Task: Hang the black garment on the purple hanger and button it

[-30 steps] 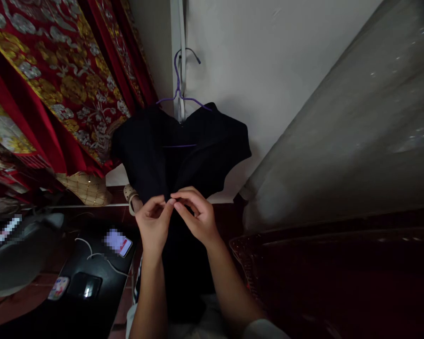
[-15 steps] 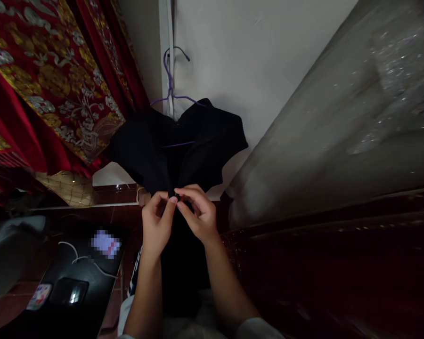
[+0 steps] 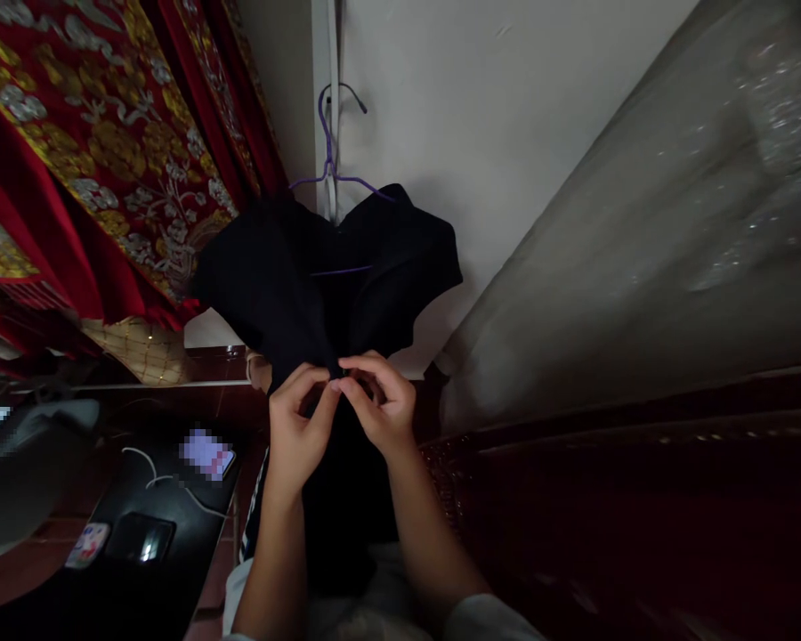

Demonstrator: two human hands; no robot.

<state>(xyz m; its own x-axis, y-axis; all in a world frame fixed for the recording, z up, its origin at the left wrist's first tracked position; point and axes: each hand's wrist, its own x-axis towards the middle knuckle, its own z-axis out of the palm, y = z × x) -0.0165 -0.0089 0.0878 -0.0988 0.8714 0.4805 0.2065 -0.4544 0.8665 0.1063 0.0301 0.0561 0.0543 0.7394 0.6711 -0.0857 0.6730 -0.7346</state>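
A dark short-sleeved garment (image 3: 260, 276) hangs from a purple wire hanger (image 3: 329, 165) against the pale wall, its neckline falling open in a V. At the bottom of that V, my left hand (image 3: 302, 418) pinches the left front edge between thumb and fingers. My right hand (image 3: 382, 401) is closed on the right front edge, its thumb tip almost touching the left thumb. A small dark button seems to lie between the fingertips, mostly hidden by them. Below the hands the cloth hangs down towards my lap.
Red embroidered cloth (image 3: 126, 133) with gold and silver patterns hangs at the left. A black table (image 3: 180, 552) at lower left bears a lit phone (image 3: 206, 454), a white cable (image 3: 150, 463) and a dark device (image 3: 143, 537). Clear plastic sheeting (image 3: 641, 240) covers something large at right.
Both hands stay at the front opening; the fingertips have shifted slightly and the small dark button is now more covered. The whole view has moved a little.
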